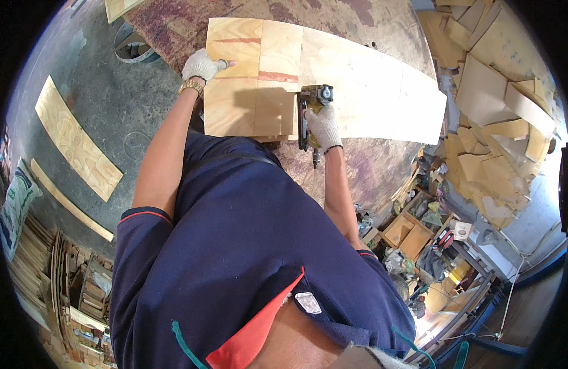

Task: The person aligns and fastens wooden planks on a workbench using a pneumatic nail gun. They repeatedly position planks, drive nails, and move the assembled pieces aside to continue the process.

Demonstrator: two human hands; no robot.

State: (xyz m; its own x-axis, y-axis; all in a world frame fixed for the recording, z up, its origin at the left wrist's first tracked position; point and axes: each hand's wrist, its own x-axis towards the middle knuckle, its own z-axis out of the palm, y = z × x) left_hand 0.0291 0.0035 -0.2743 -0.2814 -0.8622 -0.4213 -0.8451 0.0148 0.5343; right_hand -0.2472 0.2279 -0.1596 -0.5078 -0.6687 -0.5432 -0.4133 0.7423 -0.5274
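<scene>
The right hand (323,126), gloved in white, is wrapping its fingers tight around the grip of a yellow and black nail gun (313,107), which is standing on the plywood sheet (358,86) near that sheet's near edge. The gun's long axis is running near to far, head at the far end and handle tail hanging off the near edge toward the person. The left hand (202,64), also gloved, is lying on the left edge of a smaller plywood panel (250,80), fingers pressed together and pointing right, palm bearing down. A gold wristband (192,87) is showing just below the glove.

The panel is lying on the long sheet's left end, its left and near edges lining up roughly with the sheet's corner. The sheet is stretching away rightward across a stained purple-brown worktable (358,166), with bare table showing along the near side and beyond the far edge. Left of the table, grey floor is lying open, with two plywood strips (78,138) on it. A heap of plywood offcuts (493,92) is crowding the right side.
</scene>
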